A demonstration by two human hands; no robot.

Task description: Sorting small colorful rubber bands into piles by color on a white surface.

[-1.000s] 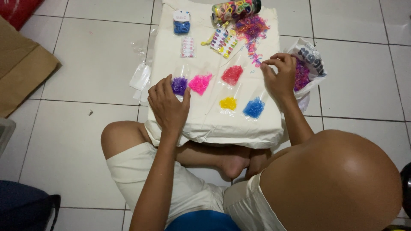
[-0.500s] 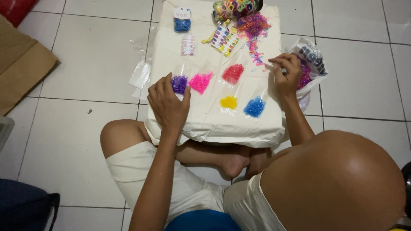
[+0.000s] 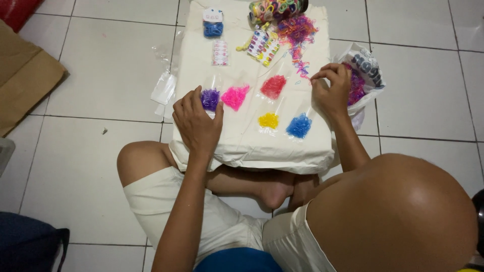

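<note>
My left hand (image 3: 197,122) rests on a cream cushion (image 3: 252,146), its fingertips touching a small clear bag of purple rubber bands (image 3: 210,98). Beside that lie bags of pink bands (image 3: 235,96), red bands (image 3: 274,86), yellow bands (image 3: 268,120) and blue bands (image 3: 299,125). My right hand (image 3: 331,93) hovers at the cushion's right edge, fingers pinched together near a loose trail of mixed bands (image 3: 297,35); whether it holds a band is too small to tell. A white plastic bag of purple bands (image 3: 362,75) lies just right of that hand.
At the cushion's far end stand a clear jar of hair ties (image 3: 277,9), a blue packet (image 3: 213,25) and cards of small clips (image 3: 263,46). Empty clear bags (image 3: 164,88) lie on the tiled floor to the left. A brown cardboard sheet (image 3: 25,75) is far left.
My right hand moved right toward the white plastic bag, then came back slightly left over the cushion's edge. The left hand stayed on the purple bag.
</note>
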